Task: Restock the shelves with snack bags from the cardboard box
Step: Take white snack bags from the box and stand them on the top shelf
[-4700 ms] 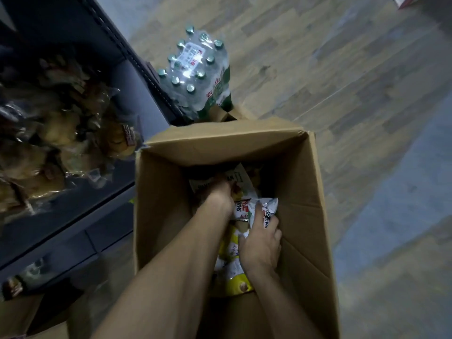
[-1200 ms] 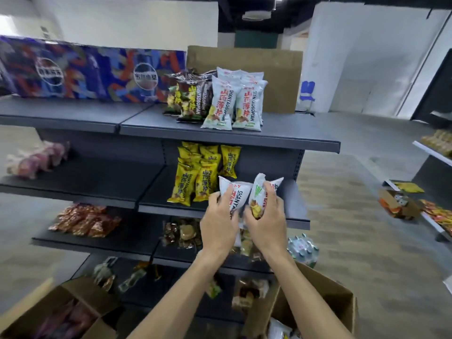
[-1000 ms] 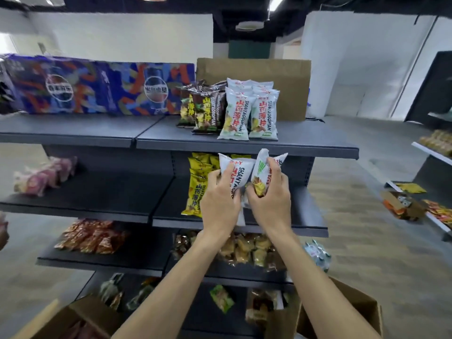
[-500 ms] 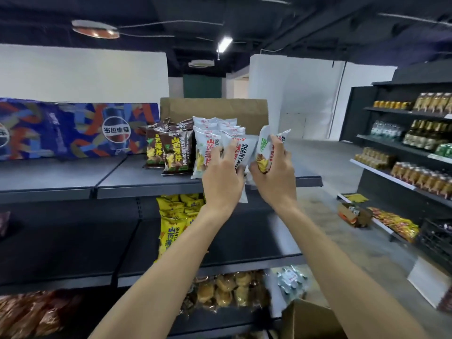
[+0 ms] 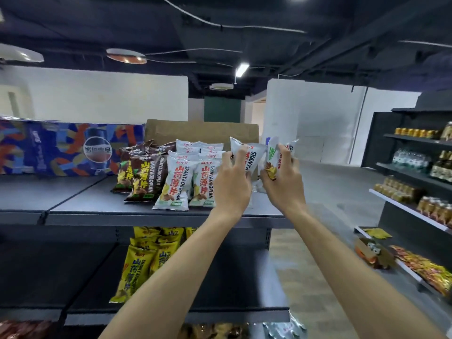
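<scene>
My left hand (image 5: 232, 184) grips a white snack bag (image 5: 252, 156) with red and black lettering. My right hand (image 5: 283, 184) grips another white snack bag (image 5: 274, 157). Both bags are held upright over the right end of the top shelf (image 5: 146, 204), just right of the white snack bags (image 5: 186, 182) standing there. Brown snack bags (image 5: 141, 177) stand to the left of those. The cardboard box is out of view below.
Yellow snack bags (image 5: 144, 263) fill the shelf below. A blue printed carton (image 5: 61, 149) and a brown cardboard sheet (image 5: 200, 129) stand at the back of the top shelf. A second dark rack with bottles (image 5: 420, 167) stands at the right across the aisle.
Both hands have lifted the two white bags from the box up to the top shelf and shifted them right, past the standing white bags. The view has tilted upward.
</scene>
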Motion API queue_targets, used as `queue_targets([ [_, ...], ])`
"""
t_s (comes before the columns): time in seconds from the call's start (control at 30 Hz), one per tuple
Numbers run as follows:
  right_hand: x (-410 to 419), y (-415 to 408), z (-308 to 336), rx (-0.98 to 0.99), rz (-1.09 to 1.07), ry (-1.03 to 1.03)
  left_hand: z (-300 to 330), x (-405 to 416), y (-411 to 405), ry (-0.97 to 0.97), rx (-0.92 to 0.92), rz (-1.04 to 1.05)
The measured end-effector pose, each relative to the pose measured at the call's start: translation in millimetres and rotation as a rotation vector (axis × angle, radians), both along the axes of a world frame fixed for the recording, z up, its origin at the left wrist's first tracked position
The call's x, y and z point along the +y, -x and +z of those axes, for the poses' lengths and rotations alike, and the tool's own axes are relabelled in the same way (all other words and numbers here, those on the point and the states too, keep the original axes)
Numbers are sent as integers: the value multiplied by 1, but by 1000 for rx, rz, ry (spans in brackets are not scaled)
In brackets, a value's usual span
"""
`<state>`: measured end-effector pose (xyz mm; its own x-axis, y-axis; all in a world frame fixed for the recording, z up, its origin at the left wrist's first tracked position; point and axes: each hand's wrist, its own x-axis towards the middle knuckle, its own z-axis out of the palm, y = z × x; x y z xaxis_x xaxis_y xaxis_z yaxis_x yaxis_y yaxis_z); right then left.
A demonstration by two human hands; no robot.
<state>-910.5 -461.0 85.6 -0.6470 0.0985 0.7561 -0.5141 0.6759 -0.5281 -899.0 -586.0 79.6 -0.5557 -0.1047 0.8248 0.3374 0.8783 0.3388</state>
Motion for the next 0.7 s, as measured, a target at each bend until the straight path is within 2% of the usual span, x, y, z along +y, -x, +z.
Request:
queue_targets([
  [0.2, 29, 56, 7, -17, 42, -26, 8, 37, 56, -63, -1, 44],
  [0.37, 41, 112, -9, -127, 11, -68, -3, 55, 108, -84, -58, 86],
  [0.47, 41, 140, -25, -199, 0, -88, -17, 59, 133, -87, -100, 114],
  [0.7, 30, 193, -27, -210, -24, -125, -31, 41, 191, -125, -159, 173],
])
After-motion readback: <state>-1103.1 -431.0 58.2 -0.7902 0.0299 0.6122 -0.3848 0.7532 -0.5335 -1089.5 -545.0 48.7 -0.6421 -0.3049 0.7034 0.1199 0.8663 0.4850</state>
